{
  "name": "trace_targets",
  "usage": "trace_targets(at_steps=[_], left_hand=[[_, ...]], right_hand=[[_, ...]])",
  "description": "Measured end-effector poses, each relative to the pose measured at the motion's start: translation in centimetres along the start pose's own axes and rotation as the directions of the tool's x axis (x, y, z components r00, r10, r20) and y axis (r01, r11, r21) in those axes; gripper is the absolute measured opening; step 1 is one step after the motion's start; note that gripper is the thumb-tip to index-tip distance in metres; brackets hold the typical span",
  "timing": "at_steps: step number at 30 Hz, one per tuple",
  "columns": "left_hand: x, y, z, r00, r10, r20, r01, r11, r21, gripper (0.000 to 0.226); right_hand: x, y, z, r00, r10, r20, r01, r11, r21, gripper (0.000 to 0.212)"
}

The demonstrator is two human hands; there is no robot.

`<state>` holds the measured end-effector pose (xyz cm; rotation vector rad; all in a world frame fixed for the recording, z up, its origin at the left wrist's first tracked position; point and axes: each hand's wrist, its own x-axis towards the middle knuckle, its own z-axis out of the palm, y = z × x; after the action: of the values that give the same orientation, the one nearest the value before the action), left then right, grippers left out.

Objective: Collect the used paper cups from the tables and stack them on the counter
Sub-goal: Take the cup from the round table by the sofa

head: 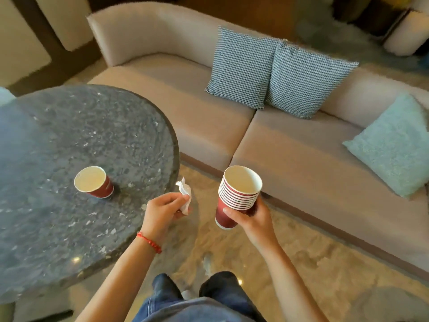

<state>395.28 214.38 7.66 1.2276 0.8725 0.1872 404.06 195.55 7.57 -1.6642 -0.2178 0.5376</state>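
The right hand [251, 219] is holding a nested stack of red paper cups [239, 196], its grip clamped around the lower cups with the thumb across the front, and the stack is tilting slightly toward ten o'clock with its open mouth facing up. The left hand [166, 209] is pinching a crumpled white napkin [185, 195] between curled fingers, hovering just past the edge of the round stone counter [69, 135]. One more red cup [94, 182] is standing upright on that counter, at about nine o'clock from the left hand and well apart from it; whether anything is left inside it is hard to tell.

Judging from this, the next step is picking up that lone cup and adding it to the stack, and that is where trouble is waiting. The left hand is already occupied with the napkin, so grabbing the cup with the same fingers risks either dropping the napkin or squeezing the thin cup wall and tipping it. If the cup is holding leftover drink, nesting it would push liquid out over the hand and floor. The stack itself is tall and held only near its base, so a careless push while seating another cup could lever it out of the right hand's grip.
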Motion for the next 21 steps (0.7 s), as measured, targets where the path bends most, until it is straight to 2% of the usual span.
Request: trace_targets(at_steps=[5,11,17,21], left_hand=[[0.5,1.5,0.0,0.977,0.01,-0.213,-0.035,0.993,-0.11,0.017],[-0.6,1.8,-1.9,0.887,-0.017,-0.462,-0.093,0.972,-0.215,0.013],[-1.9,2.0,-5.8,0.77,-0.041,-0.637,-0.154,0.957,-0.247,0.007],[-2.2,2.0,-8.6,0.74,-0.045,-0.671,-0.19,0.943,-0.272,0.005]], right_hand=[[6.3,-1.8,0.8,0.967,-0.008,0.257,0.022,0.998,-0.052,0.067],[10.9,-3.0,5.2,0.888,-0.03,0.46,0.073,0.995,-0.074,0.059],[12.4,-3.8,11.2,0.787,-0.077,0.612,0.142,0.988,-0.059,0.064],[12.5,-4.2,15.4,0.737,-0.081,0.671,0.15,0.988,-0.045,0.074]])
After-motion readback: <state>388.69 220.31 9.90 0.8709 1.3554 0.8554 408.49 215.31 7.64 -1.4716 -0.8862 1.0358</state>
